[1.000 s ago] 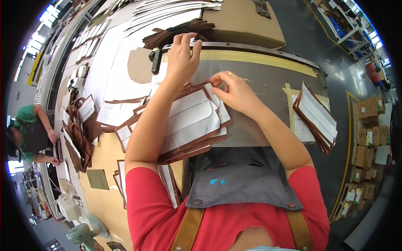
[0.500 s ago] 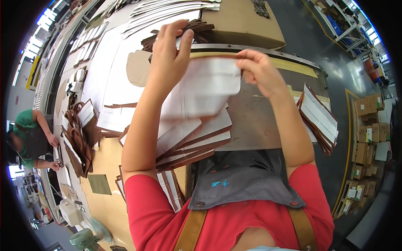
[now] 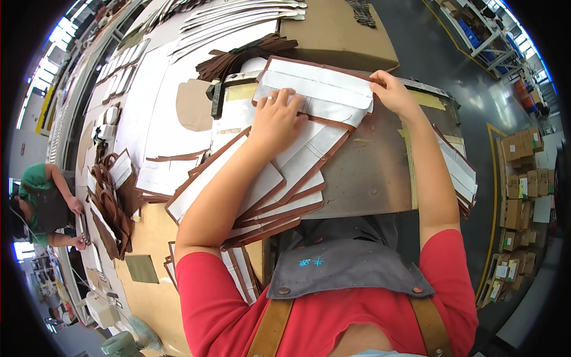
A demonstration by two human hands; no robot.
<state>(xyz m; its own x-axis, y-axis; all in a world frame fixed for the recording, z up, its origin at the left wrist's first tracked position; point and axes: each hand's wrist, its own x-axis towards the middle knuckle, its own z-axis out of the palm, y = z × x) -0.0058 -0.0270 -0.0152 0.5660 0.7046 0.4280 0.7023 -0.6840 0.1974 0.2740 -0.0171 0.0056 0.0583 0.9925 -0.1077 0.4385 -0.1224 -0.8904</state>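
Observation:
A white panel with brown edges (image 3: 324,86) lies slantwise at the far side of the grey work plate (image 3: 369,172). Its right end is pinched between the thumb and fingers of my right hand (image 3: 394,94). My left hand (image 3: 276,122) rests with fingers apart on the panel's near left part, over the pile beneath. That pile of similar brown-edged white panels (image 3: 297,156) fans out toward me, partly hidden under my left forearm. Just beyond my left hand is a bundle of dark brown strips (image 3: 238,55).
More brown-edged panels (image 3: 458,169) hang at the plate's right side. A cardboard box (image 3: 339,35) stands at the back. Brown pieces with loops (image 3: 107,202) lie left, near a co-worker in a green sleeve (image 3: 37,174). Cartons (image 3: 517,178) line the right.
My left hand has come down from near the strips onto the panel. The panel, blurred and lower before, now lies farther away and sharp. My right hand has shifted slightly right.

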